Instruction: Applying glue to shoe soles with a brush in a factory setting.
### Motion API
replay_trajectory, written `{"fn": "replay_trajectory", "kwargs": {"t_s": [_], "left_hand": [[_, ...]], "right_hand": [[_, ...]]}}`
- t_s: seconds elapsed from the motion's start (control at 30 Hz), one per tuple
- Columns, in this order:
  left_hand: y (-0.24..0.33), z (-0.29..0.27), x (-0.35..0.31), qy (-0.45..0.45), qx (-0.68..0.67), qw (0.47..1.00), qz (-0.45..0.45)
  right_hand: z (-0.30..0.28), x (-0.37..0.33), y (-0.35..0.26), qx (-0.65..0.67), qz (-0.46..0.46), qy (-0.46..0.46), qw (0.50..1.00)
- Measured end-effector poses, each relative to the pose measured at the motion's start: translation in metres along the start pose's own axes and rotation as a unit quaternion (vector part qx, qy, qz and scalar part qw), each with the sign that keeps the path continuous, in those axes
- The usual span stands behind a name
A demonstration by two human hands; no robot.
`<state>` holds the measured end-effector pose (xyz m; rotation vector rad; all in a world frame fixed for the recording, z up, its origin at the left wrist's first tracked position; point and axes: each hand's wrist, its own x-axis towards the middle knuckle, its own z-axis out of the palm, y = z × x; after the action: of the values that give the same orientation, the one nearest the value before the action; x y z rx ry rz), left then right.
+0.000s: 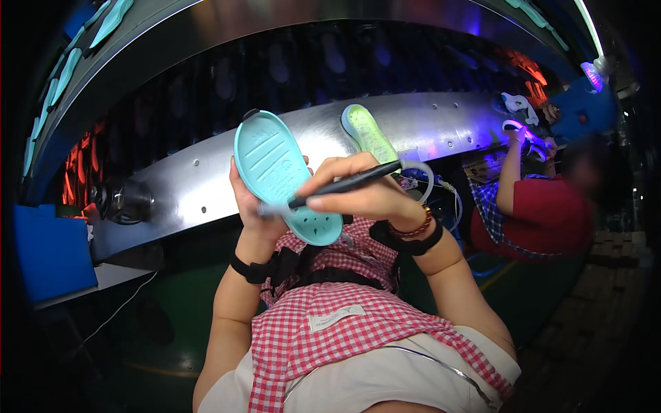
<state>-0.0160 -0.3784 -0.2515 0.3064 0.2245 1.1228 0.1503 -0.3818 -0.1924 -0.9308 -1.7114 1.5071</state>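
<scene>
My left hand is wrapped round the side of a turquoise foam clog, its fingertips showing at the far edge. The ridged sole part is tilted toward me, and small holes show at the lower end. In my right hand is a slim black-handled brush, held slanting across the clog. Its pale tip is blurred and lies over the clog's lower left edge; whether it touches is hard to tell. Just beyond my right hand, a yellow-green shoe sole with a blue-grey rim rests on the metal ledge.
A shiny metal ledge curves across in front of me, with a dark rack of shoe-shaped forms behind. Blue boxes stand at the left. A co-worker in a red top handles a violet-lit white piece at the right. Turquoise pieces lie upper left.
</scene>
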Motion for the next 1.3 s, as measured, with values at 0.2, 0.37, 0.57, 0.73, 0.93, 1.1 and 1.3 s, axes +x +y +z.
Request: {"fn": "replay_trajectory", "kwargs": {"t_s": [0.2,0.37,0.57,0.73,0.93,1.1,1.3], "left_hand": [[0.006,0.003,-0.002,0.072,-0.004,0.996,0.054],[0.014,0.001,0.004,0.122,0.088,0.972,0.183],[0.027,0.010,0.006,0.051,0.110,0.962,0.243],[0.029,0.006,0.002,0.061,0.129,0.959,0.246],[0.032,0.028,0.001,0.018,0.108,0.974,0.197],[-0.001,0.038,-0.008,0.074,0.010,0.991,0.110],[0.015,-0.010,-0.012,0.044,0.116,0.992,-0.001]], "right_hand": [[-0.003,-0.009,0.004,0.044,-0.041,0.057,0.997],[-0.003,-0.013,0.010,0.143,-0.111,0.019,0.983],[-0.010,-0.019,0.010,0.054,-0.185,-0.060,0.979],[-0.010,-0.023,0.015,0.020,-0.072,0.024,0.997],[-0.007,-0.021,0.025,0.190,-0.042,0.035,0.980],[0.008,-0.021,0.017,0.424,-0.008,0.092,0.901],[-0.001,-0.031,0.005,0.141,-0.051,0.007,0.989]]}}
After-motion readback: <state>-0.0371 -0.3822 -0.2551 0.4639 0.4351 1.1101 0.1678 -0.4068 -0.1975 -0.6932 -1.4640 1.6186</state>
